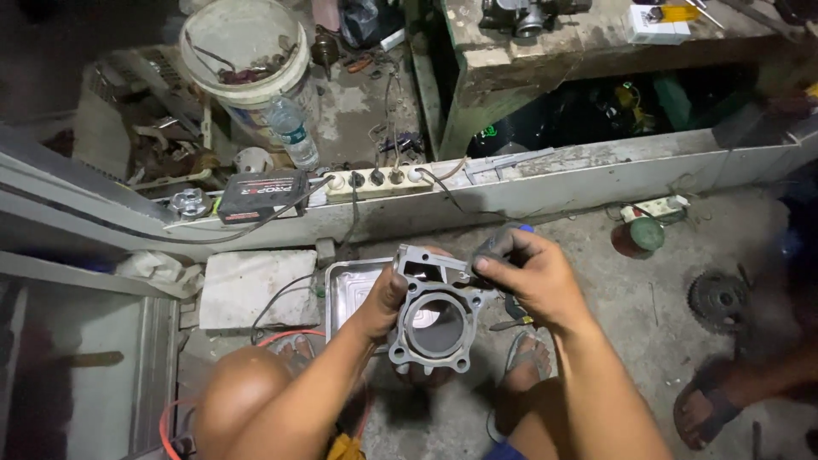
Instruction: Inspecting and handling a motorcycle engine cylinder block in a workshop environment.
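Left hand (385, 300) grips the grey cast-metal engine cylinder block (436, 313) while right hand (526, 277), at two o'clock, pinches a small dark tool (492, 247); a loosened grip could drop it.

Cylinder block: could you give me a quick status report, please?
Left hand grips cylinder block. Right hand presses small dark tool onto its top edge. Metal tray beneath.

Grey metal engine cylinder block (436, 317) held up over a concrete floor (630, 298).

Gripped at its left edge by the left hand (385, 300); pressed at its top right corner by the right hand (530, 277), fingers (490, 266) closed on a small dark tool. Below it, a shallow metal tray (348, 285) on the floor. Beyond, a white power strip (375, 181) and black box (260, 196) on a ledge, a white bucket (247, 51) and plastic bottle (292, 129) behind. Gear sprocket (717, 298) lying at right.
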